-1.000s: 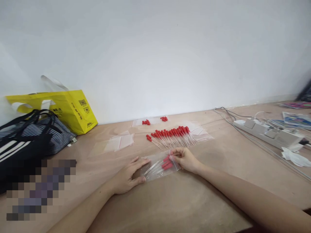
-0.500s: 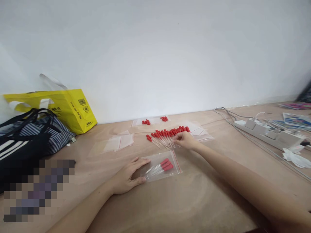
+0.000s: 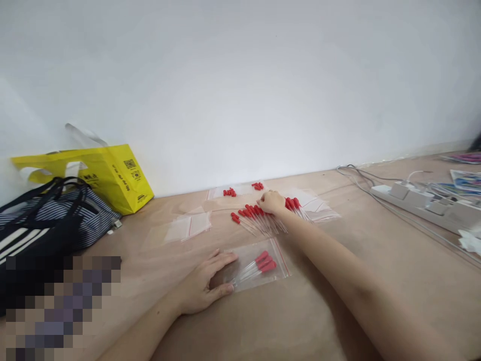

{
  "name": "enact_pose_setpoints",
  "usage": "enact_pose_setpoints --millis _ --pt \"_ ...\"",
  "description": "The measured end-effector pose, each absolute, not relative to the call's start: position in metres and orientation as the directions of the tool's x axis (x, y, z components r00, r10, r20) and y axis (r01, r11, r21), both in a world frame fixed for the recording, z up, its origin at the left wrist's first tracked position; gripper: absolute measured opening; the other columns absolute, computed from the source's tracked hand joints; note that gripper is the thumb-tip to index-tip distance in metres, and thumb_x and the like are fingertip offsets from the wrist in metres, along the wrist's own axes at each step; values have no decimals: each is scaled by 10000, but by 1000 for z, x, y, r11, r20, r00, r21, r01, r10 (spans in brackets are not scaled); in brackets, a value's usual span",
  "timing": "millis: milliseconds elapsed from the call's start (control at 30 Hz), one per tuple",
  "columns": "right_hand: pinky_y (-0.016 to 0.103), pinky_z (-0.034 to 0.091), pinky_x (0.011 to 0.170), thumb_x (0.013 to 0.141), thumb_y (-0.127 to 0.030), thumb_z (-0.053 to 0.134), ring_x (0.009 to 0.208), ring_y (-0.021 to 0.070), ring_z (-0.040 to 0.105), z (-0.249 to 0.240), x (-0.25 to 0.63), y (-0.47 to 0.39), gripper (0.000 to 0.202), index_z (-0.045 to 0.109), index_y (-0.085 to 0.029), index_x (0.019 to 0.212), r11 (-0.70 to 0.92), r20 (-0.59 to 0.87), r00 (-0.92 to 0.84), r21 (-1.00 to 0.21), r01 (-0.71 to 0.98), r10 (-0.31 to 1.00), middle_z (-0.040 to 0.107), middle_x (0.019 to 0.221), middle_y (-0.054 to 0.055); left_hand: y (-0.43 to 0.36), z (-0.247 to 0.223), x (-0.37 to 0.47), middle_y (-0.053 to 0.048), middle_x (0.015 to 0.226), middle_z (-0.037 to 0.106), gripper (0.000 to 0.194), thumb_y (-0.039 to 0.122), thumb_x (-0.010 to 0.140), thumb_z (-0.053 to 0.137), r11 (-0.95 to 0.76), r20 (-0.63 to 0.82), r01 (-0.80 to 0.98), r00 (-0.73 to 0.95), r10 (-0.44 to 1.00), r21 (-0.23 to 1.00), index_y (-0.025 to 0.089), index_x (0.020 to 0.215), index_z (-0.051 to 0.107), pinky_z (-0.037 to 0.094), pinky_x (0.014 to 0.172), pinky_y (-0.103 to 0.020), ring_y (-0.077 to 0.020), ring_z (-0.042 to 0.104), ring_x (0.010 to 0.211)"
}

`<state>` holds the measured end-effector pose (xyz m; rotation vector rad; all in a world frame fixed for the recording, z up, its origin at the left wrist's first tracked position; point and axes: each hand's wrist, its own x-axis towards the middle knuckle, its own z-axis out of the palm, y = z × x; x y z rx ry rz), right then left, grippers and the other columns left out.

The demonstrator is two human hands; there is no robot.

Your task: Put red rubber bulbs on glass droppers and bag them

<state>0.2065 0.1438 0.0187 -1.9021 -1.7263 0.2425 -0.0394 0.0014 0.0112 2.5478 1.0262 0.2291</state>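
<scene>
My left hand (image 3: 205,283) lies on the table with its fingers spread, thumb and fingertips touching the left end of a clear zip bag (image 3: 248,283). Several droppers with red bulbs (image 3: 266,260) are inside that bag. Farther back, my right hand (image 3: 272,202) is over a row of loose droppers (image 3: 257,213) with red bulbs and clear stems. Its fingers are bent together near the bulbs; what they hold, if anything, is hidden. Behind the row, small red bulbs (image 3: 229,192) lie on clear plastic.
Flat zip bags lie left (image 3: 190,225) and right (image 3: 315,204) of the row. A yellow bag (image 3: 124,175) and a striped black bag (image 3: 90,215) stand at the left. On the right are a white power strip (image 3: 417,203), cables and printed packets (image 3: 468,180).
My right hand has moved from the stems up to the bulbs, a little left and away from me. My left hand stays on the zip bag. The view has shifted slightly.
</scene>
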Motion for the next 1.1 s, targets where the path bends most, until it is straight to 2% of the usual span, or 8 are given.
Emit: enact_pose_setpoints --millis 167,300,467,600,767,900,1000,1100 --pt "229 404 567 789 -317 420 600 146 572 40 238 128 320 569 -142 567 60 226 121 -660 749 967 605 593 58 1 13 -38 -48 1331 386 526 449 806 448 -655 0 643 714 700 396 242 1278 340 198 1040 -455 -242 305 1238" --pt "190 400 490 865 -312 261 533 96 554 41 268 96 332 517 -134 751 111 278 185 -785 610 943 603 667 52 2 12 -40 -47 1330 387 527 459 804 446 -646 -5 655 704 710 393 251 1277 342 207 1033 -463 -252 300 1238" --pt "194 408 475 809 -419 414 488 95 531 10 284 54 276 443 -169 698 141 166 246 -983 117 955 544 558 11 1 12 -40 -42 1348 358 550 476 792 464 -589 -39 694 660 750 414 265 1283 338 252 1008 -481 -287 243 1258" --pt "215 421 476 779 -444 457 486 103 533 -12 275 38 277 427 -184 687 47 29 243 -997 -68 970 554 593 13 0 15 -38 -38 1349 357 537 478 796 454 -591 -51 707 657 752 388 276 1280 338 245 1013 -477 -274 278 1246" --pt "221 451 516 816 -339 433 541 115 571 -19 258 28 199 421 -192 684 -54 -125 240 -958 -281 963 550 584 7 -2 18 -36 -49 1363 331 553 477 793 454 -556 -81 734 628 774 389 248 1283 338 235 1017 -473 -281 247 1258" --pt "220 484 592 804 -266 491 617 117 610 -18 248 20 166 423 -185 675 -82 -155 132 -893 -442 979 542 585 -5 -2 19 -34 -48 1353 349 546 470 789 462 -562 -76 731 633 771 388 251 1276 349 230 1018 -476 -279 265 1251" --pt "211 492 586 771 -254 553 616 114 619 -17 241 16 171 425 -180 684 -140 -165 12 -875 -464 986 550 582 -13 -1 17 -34 -52 1342 368 547 474 783 473 -564 -63 723 635 770 398 252 1270 359 232 1017 -472 -280 290 1238" --pt "157 420 415 747 -289 585 449 72 567 -17 234 14 201 431 -171 696 -185 -175 -60 -920 -347 983 564 565 -31 0 15 -36 -57 1341 367 547 473 785 476 -553 -57 717 631 774 423 247 1270 362 239 1012 -473 -286 279 1242"
